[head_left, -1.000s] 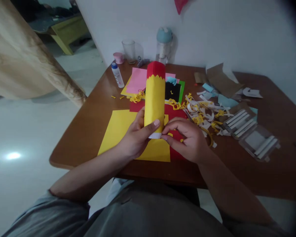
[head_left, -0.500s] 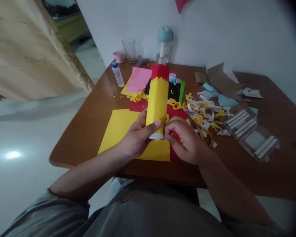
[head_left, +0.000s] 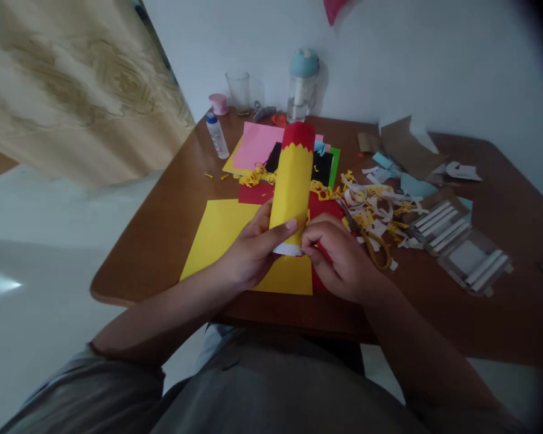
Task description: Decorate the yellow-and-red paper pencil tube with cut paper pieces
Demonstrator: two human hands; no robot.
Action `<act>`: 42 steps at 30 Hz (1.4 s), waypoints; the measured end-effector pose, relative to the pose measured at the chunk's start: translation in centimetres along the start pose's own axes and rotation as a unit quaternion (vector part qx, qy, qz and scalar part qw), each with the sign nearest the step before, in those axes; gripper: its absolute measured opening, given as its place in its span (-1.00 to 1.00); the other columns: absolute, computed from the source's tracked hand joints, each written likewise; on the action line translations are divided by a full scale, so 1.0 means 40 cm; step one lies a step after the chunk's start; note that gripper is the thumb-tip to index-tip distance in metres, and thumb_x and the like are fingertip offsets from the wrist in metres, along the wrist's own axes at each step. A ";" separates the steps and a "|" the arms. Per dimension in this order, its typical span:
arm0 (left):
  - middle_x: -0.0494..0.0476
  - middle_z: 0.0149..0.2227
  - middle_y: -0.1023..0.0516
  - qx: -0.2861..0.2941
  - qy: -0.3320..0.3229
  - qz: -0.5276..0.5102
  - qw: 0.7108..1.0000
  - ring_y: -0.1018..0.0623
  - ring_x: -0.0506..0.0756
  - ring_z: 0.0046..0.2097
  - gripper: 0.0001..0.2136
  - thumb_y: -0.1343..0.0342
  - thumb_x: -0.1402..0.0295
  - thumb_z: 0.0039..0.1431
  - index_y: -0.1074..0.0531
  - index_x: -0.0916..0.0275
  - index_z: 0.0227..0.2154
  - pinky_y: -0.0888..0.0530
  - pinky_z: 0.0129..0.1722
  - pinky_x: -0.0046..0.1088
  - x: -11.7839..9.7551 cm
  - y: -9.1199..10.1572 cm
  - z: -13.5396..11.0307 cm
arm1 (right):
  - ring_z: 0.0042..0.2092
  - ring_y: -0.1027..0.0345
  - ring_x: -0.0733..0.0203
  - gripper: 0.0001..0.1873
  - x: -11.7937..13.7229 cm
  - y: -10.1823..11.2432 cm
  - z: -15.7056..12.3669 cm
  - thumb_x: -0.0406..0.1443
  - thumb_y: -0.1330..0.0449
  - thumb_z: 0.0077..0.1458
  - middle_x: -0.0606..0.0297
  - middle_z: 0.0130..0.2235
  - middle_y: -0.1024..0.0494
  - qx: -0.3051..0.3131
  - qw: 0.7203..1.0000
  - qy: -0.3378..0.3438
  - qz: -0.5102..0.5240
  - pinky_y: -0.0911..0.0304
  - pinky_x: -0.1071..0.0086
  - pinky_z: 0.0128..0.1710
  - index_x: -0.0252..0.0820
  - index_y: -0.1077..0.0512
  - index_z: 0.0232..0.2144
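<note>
A yellow paper tube (head_left: 292,187) with a red zigzag-edged top and a white band at its lower end is held up over the table. My left hand (head_left: 256,250) wraps round its lower part, the thumb lying across the front. At the tube's lower right edge, my right hand (head_left: 337,256) is closed, thumb and forefinger pinched at the white band. Whether a small piece sits in that pinch is hidden. Beneath the hands lie a yellow sheet (head_left: 217,241) and a red sheet (head_left: 317,280).
Scissors (head_left: 373,247) lie right of my right hand beside white and yellow paper scraps (head_left: 380,205). Further right is an open plastic case (head_left: 468,259). A glue bottle (head_left: 217,137), a glass (head_left: 239,93) and a water bottle (head_left: 302,87) stand toward the wall.
The tube's top has tipped slightly to the right and away. Both hands keep their hold almost in place. At the left, the curtain has swung across the doorway.
</note>
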State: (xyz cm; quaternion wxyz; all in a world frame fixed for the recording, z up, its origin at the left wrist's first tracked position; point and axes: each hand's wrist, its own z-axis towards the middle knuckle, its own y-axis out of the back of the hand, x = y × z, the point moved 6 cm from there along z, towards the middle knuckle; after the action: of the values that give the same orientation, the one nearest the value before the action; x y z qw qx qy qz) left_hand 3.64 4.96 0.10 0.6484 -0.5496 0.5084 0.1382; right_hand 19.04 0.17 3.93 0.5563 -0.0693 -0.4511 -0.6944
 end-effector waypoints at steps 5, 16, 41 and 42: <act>0.14 -0.02 -0.70 -0.001 0.006 -0.010 1.000 -0.62 0.06 -0.21 -0.39 -0.63 0.15 0.23 -0.51 0.15 0.23 -0.60 -0.24 -0.42 0.007 0.008 0.003 | -0.06 -0.39 0.04 -0.78 0.000 -0.002 -0.001 -0.48 -0.11 0.53 0.24 -0.12 -0.48 -0.003 1.000 0.002 0.002 -0.39 0.17 -0.04 0.00 -0.33 -0.07; 0.21 0.11 -0.69 -0.014 0.022 -0.012 1.000 -0.62 0.06 -0.15 -0.36 -0.64 0.10 0.22 -0.50 0.16 0.22 -0.60 -0.24 -0.47 0.013 0.013 0.003 | -0.05 -0.56 0.03 -0.82 0.000 0.012 0.003 -0.39 -0.30 0.51 0.25 -0.11 -0.64 -0.049 0.999 0.010 0.005 -0.53 0.11 -0.02 0.05 -0.47 -0.02; 0.22 0.14 -0.72 -0.015 -0.023 -0.007 1.000 -0.71 0.20 0.04 -0.42 -0.58 0.12 0.32 -0.49 0.12 0.26 -0.63 -0.05 -0.30 -0.009 -0.006 -0.015 | -0.20 -0.73 0.11 -0.87 0.001 0.039 0.006 -0.34 -0.55 0.36 0.27 -0.18 -0.83 -0.082 0.995 -0.047 0.024 -0.67 0.23 -0.15 0.02 -0.76 -0.11; 0.21 0.13 -0.72 -0.017 -0.023 -0.009 1.000 -0.70 0.18 0.01 -0.44 -0.57 0.13 0.32 -0.49 0.13 0.25 -0.62 -0.06 -0.32 -0.009 -0.004 -0.014 | -0.19 -0.74 0.11 -0.87 0.000 0.038 0.006 -0.34 -0.55 0.36 0.27 -0.17 -0.83 -0.078 0.996 -0.045 0.019 -0.67 0.23 -0.13 0.02 -0.75 -0.10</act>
State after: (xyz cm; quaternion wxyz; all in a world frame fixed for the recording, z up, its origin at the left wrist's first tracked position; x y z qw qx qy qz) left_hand 3.33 4.57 0.56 0.6516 -0.5615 0.4864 0.1536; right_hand 20.21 0.39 4.93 0.5418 -0.1521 -0.4185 -0.7129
